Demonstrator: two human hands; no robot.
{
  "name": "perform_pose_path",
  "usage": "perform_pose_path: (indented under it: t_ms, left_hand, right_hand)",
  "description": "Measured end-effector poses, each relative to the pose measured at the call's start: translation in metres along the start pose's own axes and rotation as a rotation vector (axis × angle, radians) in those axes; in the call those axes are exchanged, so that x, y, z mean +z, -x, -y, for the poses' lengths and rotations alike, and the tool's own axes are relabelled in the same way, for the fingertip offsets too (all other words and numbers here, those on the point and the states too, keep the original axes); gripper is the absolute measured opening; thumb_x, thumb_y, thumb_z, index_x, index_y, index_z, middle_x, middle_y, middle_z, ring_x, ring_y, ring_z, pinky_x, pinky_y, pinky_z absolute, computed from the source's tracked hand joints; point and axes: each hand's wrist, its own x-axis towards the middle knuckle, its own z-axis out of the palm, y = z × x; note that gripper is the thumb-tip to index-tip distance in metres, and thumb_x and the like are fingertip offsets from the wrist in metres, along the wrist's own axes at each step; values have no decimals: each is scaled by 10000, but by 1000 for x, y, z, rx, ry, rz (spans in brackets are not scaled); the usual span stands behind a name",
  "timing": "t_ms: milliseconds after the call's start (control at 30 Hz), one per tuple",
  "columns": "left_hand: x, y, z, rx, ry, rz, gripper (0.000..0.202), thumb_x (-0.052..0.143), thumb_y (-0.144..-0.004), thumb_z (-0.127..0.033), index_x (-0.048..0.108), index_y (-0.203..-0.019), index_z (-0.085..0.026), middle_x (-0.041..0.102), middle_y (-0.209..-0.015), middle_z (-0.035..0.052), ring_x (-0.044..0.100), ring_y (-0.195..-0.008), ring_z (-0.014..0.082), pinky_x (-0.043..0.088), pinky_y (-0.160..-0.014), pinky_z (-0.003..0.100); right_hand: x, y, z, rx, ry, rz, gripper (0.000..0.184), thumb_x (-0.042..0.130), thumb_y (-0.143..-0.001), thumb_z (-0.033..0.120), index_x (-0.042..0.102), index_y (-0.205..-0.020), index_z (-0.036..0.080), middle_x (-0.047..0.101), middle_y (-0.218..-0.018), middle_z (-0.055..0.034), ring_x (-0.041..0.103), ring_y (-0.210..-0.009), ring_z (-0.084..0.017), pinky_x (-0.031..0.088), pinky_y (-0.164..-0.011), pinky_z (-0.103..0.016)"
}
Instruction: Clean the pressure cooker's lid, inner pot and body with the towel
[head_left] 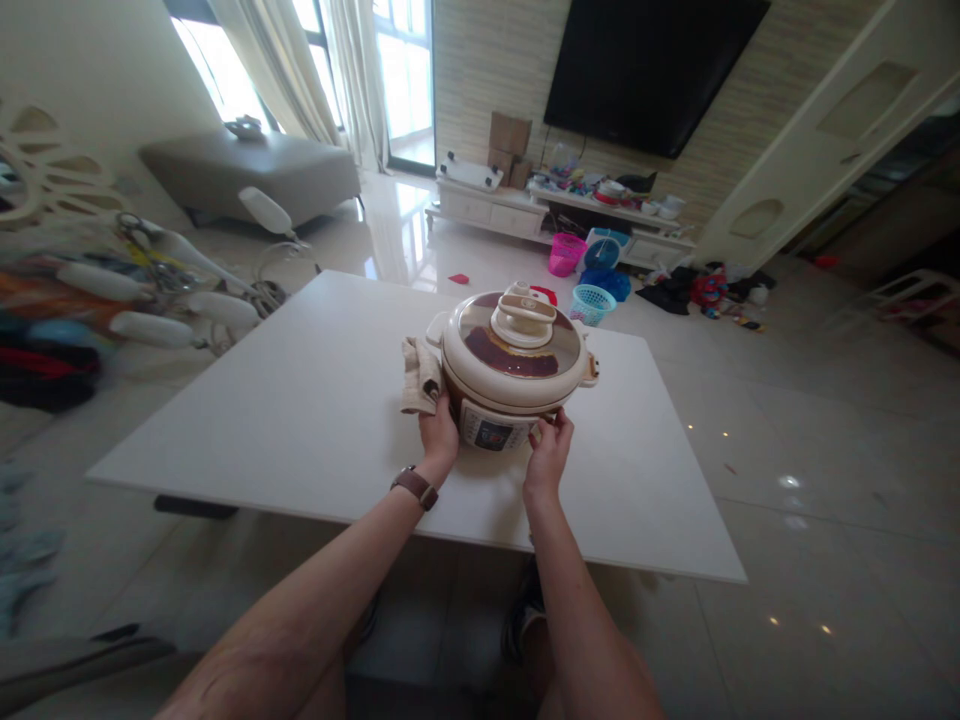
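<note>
On the white table (300, 400) stands a cream electric pressure cooker (517, 390) with a see-through lid, a knob on top and a front control panel with a dark display. Against the cooker's lower left side is my left hand (439, 435), closed around a folded beige cloth (418, 375); its fingertips are hidden. A brown-strapped watch (415, 487) is on that wrist. My right hand (550, 450) grips the cooker's lower right front edge, fingers curled beside the panel. Something dark brown shows through the lid.
Beyond the table are a pink basket (567, 254), a light-blue basket (592, 303) and a low white TV cabinet (487, 208) with clutter on it. A grey bench (255, 170) stands far left. White-shaded lamp parts (154, 328) lie near the table's left edge.
</note>
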Motion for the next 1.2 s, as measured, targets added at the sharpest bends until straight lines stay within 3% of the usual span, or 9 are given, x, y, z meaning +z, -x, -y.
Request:
perform_pose_path:
  t_ms: [200, 467, 633, 967, 1200]
  left_hand:
    - [0, 0, 0, -3, 16, 1, 533, 631, -986, -340, 634, -1497, -188, 569, -1631, 99, 459, -1573, 222, 318, -1314, 335]
    - [-1, -1, 3, 6, -10, -1, 531, 641, -984, -351, 640, -1493, -198, 565, -1634, 103, 460, -1572, 231, 306, -1323, 357]
    - [0, 1, -3, -16, -17, 1, 516, 628, -986, -348, 647, -1480, -200, 582, -1620, 92, 474, -1561, 228, 319, -1317, 358]
    - [0, 0, -2, -19, -18, -10, 539, 637, -982, -363, 650, -1472, -140, 596, -1602, 127, 495, -1546, 240, 345, -1302, 343]
    - [1, 2, 2, -21, -16, -3, 531, 640, -981, -363, 648, -1476, -170, 588, -1614, 97, 483, -1554, 223, 339, -1305, 335]
  right_hand:
    - [0, -1, -2, -15, 13, -2, 573, 643, -778, 469, 560, -1309, 269, 655, -1335, -43, 622, -1151, -196, 515, -955, -355]
    - [-1, -1, -3, -2, 18, 3, 601, 635, -782, 476, 548, -1340, 270, 623, -1424, -60, 614, -1239, -210, 515, -987, -365]
    - [0, 0, 0, -1, 4, 8, 599, 648, -779, 474, 553, -1333, 266, 644, -1380, -58, 620, -1221, -211, 513, -985, -369]
    - [0, -1, 0, -2, -6, 3, 587, 648, -763, 472, 558, -1309, 275, 618, -1418, -64, 595, -1287, -220, 515, -986, -367]
    - [0, 0, 2, 10, -4, 4, 605, 654, -752, 471, 562, -1315, 269, 633, -1388, -56, 602, -1245, -212, 509, -978, -359]
